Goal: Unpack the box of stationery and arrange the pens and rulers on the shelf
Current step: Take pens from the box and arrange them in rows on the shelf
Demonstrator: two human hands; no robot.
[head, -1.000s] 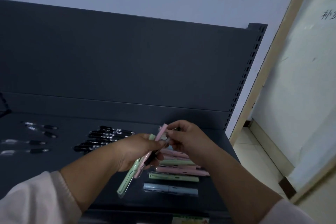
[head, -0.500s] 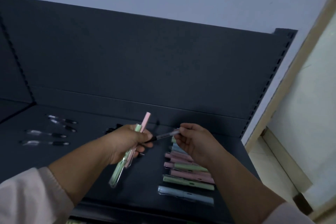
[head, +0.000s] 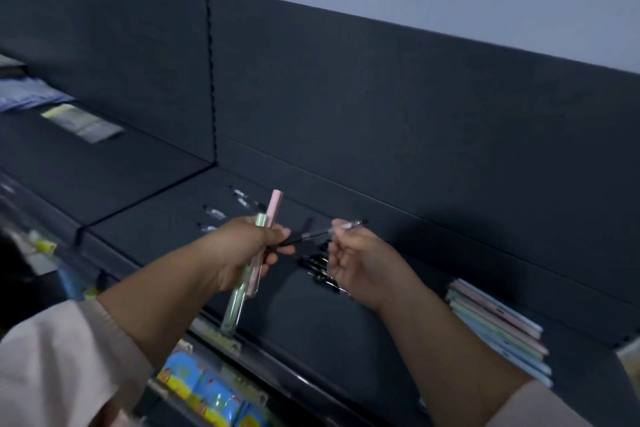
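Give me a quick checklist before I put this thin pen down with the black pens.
1. Right hand pinches thin pen: ok.
2. Thin pen free of left hand: cannot tell; its dark end meets that hand.
3. Left hand grips green pen and pink pen: ok.
4. Black pens in sight on shelf: ok, partly hidden by right hand.
5. Bare shelf in front of them: ok.
6. Pastel pens out of the way, at the right: ok.
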